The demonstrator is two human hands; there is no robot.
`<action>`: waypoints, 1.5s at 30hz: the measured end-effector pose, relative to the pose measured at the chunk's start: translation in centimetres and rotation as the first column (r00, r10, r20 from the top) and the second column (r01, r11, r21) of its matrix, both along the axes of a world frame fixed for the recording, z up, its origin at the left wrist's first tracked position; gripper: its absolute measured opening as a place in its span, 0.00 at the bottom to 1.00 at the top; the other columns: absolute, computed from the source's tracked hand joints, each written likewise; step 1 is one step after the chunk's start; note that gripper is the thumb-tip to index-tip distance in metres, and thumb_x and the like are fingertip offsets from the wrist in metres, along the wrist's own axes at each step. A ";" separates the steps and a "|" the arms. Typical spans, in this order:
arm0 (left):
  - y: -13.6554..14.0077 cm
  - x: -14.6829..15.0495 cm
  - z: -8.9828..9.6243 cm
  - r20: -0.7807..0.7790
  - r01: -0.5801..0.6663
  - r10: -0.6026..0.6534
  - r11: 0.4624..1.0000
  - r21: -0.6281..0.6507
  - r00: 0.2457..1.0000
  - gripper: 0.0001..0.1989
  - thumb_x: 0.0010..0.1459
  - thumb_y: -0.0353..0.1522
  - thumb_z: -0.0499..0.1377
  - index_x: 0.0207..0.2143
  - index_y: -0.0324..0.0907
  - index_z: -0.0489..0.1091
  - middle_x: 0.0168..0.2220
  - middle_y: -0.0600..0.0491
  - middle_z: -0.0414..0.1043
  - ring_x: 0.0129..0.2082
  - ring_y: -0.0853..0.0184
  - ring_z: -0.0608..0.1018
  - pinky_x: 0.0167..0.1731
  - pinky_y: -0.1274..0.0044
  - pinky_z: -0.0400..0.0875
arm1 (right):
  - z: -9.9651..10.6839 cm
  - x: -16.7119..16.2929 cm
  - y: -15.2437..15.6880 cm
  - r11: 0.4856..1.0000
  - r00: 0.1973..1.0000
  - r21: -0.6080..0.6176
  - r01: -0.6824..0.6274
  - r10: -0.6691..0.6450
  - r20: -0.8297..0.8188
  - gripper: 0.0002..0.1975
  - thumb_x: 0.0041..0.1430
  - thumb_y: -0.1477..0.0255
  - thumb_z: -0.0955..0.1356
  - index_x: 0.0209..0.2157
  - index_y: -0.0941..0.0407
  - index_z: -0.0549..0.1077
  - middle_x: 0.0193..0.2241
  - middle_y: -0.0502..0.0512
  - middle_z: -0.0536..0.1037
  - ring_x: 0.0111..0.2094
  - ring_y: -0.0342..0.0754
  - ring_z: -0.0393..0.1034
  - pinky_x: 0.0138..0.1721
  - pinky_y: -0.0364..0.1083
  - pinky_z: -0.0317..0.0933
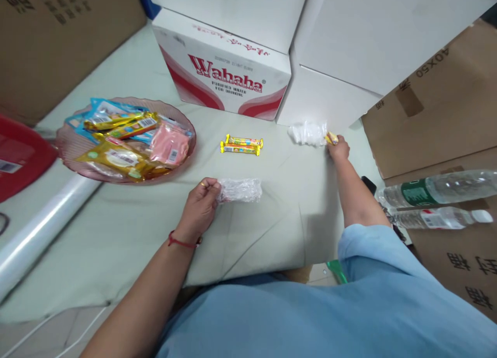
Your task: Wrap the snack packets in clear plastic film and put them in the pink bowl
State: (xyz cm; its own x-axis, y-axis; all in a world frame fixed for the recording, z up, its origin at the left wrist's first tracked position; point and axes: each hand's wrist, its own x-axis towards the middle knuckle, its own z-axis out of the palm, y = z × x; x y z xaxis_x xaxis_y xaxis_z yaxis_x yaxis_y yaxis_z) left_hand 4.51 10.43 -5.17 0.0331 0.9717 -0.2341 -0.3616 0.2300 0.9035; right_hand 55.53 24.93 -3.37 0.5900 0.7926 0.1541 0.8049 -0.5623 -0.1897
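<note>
My left hand [202, 200] is closed on one end of a bundle wrapped in clear plastic [241, 190], which lies flat along the table. At the far right, my right hand [339, 147] pinches a small yellow packet [331, 138], partly hidden by the fingers. Just left of that packet sits a crumpled clear plastic wrap [308, 133]; whether it is joined to the packet I cannot tell. Between the hands and farther back, yellow snack sticks [241, 145] lie side by side on the table.
A pink glass bowl [190, 125] at the left holds several packaged snacks. Behind stands a Wahaha water carton [229, 78], with white boxes [330, 96] beside it. A plastic film roll [50, 226] lies at left. Water bottles [446, 218] and cardboard boxes [427, 114] are at right.
</note>
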 end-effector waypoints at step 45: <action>-0.5 0.8 0.6 -0.017 0.077 -0.075 0.991 0.109 0.997 0.37 0.50 0.50 0.74 0.54 0.47 0.63 0.45 0.53 0.73 0.34 0.68 0.81 0.29 0.78 0.74 | -0.5 -28.4 -15.7 0.821 -0.087 0.475 -0.318 0.473 -0.877 0.24 0.58 0.47 0.76 0.34 0.52 0.71 0.22 0.44 0.68 0.22 0.42 0.58 0.26 0.43 0.53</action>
